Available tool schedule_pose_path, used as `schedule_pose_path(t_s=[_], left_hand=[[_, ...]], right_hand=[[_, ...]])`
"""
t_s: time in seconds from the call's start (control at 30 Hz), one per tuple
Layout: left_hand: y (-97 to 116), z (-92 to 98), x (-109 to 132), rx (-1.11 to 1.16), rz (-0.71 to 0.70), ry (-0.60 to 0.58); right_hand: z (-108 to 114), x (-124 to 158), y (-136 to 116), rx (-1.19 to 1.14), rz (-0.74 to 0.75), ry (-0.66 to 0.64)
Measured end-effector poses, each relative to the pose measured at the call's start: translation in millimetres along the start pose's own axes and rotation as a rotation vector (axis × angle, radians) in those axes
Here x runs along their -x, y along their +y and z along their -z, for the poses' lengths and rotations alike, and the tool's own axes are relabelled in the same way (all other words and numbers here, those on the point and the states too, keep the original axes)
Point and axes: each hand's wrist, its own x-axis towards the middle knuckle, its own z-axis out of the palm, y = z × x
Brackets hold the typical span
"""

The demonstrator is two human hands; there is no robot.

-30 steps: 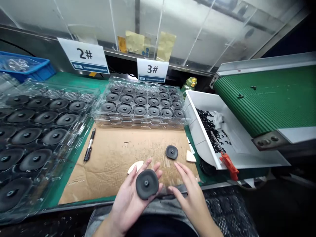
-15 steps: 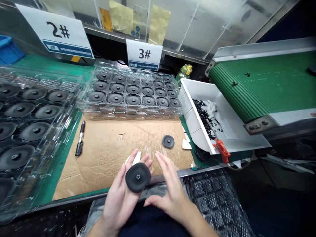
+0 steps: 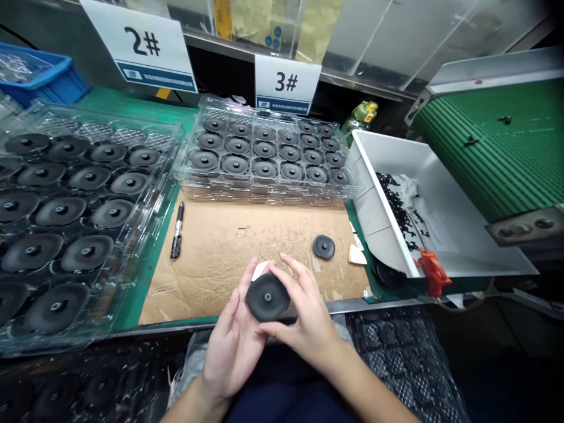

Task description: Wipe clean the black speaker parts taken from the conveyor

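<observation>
A round black rubber disc with a small centre hub is held between both hands over the near edge of the bench. My left hand supports it from below and the left, fingers curled up behind it. My right hand grips its right rim, thumb beneath and fingers over the top. A smaller black disc lies loose on the brown cardboard sheet, beyond my right hand. A white scrap peeks out behind the held disc.
A clear tray of small black discs sits under the 3# sign. A larger clear tray of bigger discs fills the left. A black pen lies on the cardboard. A white bin with black scraps and an orange-handled tool stands beside a green conveyor.
My right hand has closed in from the right and taken hold of the disc's rim, which my left hand alone held before. The view has shifted slightly.
</observation>
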Motion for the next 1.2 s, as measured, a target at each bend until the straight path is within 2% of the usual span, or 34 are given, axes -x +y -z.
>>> schedule_pose_path(t_s=[0.07, 0.13, 0.23, 0.3, 0.4, 0.5, 0.57, 0.7, 0.73, 0.83, 1.0, 1.1, 1.2], left_hand=[[5.5, 6.1, 2.6, -0.011, 0.006, -0.019], [12.5, 16.2, 6.5, -0.079, 0.049, -0.011], [23.6, 33.9, 14.2, -0.275, 0.254, -0.017], [29.6, 44.2, 19.2, -0.369, 0.395, -0.091], [34.1, 55.7, 24.3, -0.353, 0.469, -0.205], [36.7, 62.7, 25.5, -0.262, 0.458, -0.244], [40.9, 65.0, 24.5, -0.165, 0.401, -0.233], [57.5, 65.8, 20.9, 0.044, 0.084, -0.032], [62.2, 65.7, 20.5, 0.067, 0.012, 0.023], [72.6, 64.9, 22.1, 0.083, -0.107, 0.114], [72.1, 57.5, 28.8, -0.024, -0.182, 0.096], [66.2, 47.3, 29.7, -0.114, -0.2, 0.094], [59.7, 36.4, 27.9, -0.199, -0.226, 0.105]], right_hand=[[2.3, -1.5, -1.5, -0.071, -0.004, -0.054], [5.7, -1.8, -3.6, -0.155, 0.025, -0.165], [10.3, -0.7, -7.3, -0.253, 0.071, -0.392], [11.4, 0.4, -10.1, -0.294, 0.062, -0.501], [9.4, 1.4, -14.3, -0.323, 0.035, -0.586], [4.6, -1.5, -14.4, -0.324, 0.065, -0.626], [0.2, -6.6, -7.9, -0.274, 0.081, -0.553], [-15.2, -22.0, 20.7, -0.04, -0.1, -0.14], [-21.0, -25.3, 28.4, 0.003, -0.141, -0.078], [-42.5, -28.8, 43.7, 0.039, -0.138, -0.046], [-68.8, -15.8, 41.9, -0.004, -0.012, 0.003], [-64.6, -11.7, 35.5, -0.031, 0.058, -0.024], [-51.9, -8.0, 30.6, -0.061, 0.061, 0.002]])
